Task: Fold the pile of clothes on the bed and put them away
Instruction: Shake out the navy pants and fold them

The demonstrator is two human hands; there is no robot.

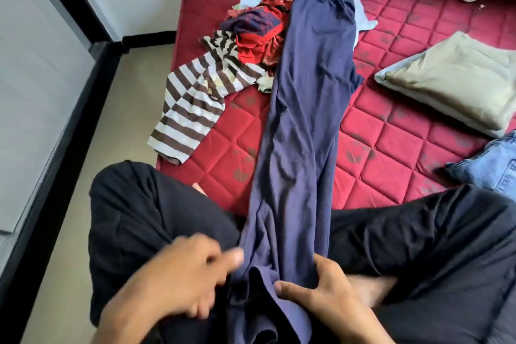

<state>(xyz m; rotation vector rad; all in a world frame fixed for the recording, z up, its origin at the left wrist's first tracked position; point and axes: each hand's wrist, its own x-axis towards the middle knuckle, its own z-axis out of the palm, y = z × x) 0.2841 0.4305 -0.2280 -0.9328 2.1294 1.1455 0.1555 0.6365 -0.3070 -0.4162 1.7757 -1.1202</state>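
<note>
one head-worn camera looks steeply down, close over the lap, then forward across the red mattress [396, 145]; its edges seem wide-angle bent.

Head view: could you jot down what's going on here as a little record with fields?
Garment in work: navy trousers, laid lengthwise from the person's lap up the bed
Waistband: at the far end
Right hand: holds the hem end
Left hand: beside the hem, blurred; grip unclear
Pile: unfolded, left of the trousers, with a striped top
Folded: beige item on the right
Also: jeans at the right edge
</note>
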